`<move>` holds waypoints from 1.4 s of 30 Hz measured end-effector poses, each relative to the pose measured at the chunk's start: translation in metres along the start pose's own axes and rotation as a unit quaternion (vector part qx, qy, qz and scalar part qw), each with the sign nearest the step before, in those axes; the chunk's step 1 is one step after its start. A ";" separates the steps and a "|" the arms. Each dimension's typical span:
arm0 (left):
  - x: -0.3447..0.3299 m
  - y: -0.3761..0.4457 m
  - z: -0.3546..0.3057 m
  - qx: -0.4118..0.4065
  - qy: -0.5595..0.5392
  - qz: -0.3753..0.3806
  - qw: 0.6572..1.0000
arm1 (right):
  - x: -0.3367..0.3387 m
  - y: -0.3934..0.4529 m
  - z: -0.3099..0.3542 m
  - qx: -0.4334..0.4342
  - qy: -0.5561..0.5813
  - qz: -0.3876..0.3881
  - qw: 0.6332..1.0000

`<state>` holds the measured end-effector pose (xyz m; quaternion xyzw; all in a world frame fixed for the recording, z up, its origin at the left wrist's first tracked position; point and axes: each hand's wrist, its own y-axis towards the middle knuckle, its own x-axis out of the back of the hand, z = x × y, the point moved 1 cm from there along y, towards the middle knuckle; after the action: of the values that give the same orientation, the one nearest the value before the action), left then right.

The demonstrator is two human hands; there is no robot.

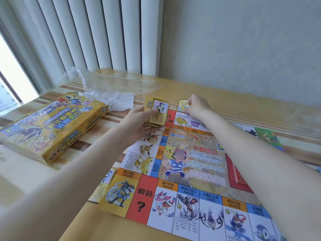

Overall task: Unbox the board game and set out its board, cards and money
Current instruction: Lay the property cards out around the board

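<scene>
The right hand [195, 106] reaches to the far edge of the board [182, 171], fingers curled down onto a single card [182, 105] that it pins flat just beyond the board's top row. The grip looks like a pinch with the thumb underneath, though the knuckles hide the fingertips, so that is a guess. Setting the card outside the printed squares makes sense: it lines up beside the matching space without covering it.

To that hand's left, the left hand [140, 122] holds the remaining deck of cards [157, 112] fanned slightly upward, thumb across the face of the top card, so the next one can be read and peeled off. It hovers over the board's far left corner.

Nearer the person, below the left forearm, another small stack of cards [104, 185] lies tucked against the board's left edge, partly under it. Further left sits the yellow game box [52, 129], closed and pushed aside. Beyond both hands, crumpled clear plastic wrap [111, 86] lies near the vertical blinds [86, 32].

The board is already unfolded; no money is recognisable here.
</scene>
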<state>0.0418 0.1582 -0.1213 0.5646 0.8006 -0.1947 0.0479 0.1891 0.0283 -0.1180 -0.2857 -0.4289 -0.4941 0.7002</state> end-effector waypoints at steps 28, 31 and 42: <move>-0.138 -0.036 0.021 0.023 0.017 0.187 0.982 | 0.138 -0.106 -0.091 -0.010 0.433 0.019 0.901; -0.150 -0.041 0.030 0.069 0.029 0.208 0.975 | 0.161 -0.124 -0.136 -0.027 0.273 0.034 0.961; -0.190 -0.058 0.049 0.175 -0.020 0.180 0.968 | 0.153 -0.162 -0.209 -0.077 0.152 0.079 0.982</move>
<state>0.0490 -0.0450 -0.0952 0.6946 0.6385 -0.3314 -0.0011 0.1259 -0.2687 -0.0848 -0.2933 -0.2543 -0.5068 0.7697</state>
